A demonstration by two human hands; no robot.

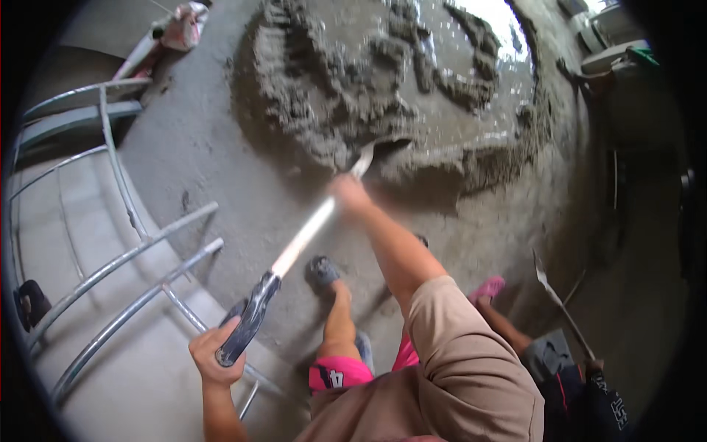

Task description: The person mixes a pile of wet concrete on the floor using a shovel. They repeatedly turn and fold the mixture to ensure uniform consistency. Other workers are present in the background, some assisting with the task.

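Note:
My left hand (220, 353) is closed on the black D-shaped handle of a shovel (304, 235) with a pale shaft. Farther down, near the blade, my right hand (351, 193) grips the same shaft. The shovel's head is at the near edge of a wide heap of wet mortar or concrete (353, 83) on the floor, and most of the blade is hidden in shadow and mix. Grey liquid pools within the heap's ridges and shines at its far right side.
Metal tube frames (132, 251) stand on the left, close to my left hand. A person (558, 364) in a pink shoe is at the lower right, beside another long-handled tool (563, 309). A reddish-white bag (185, 25) lies at the upper left, and buckets (596, 36) stand at the upper right.

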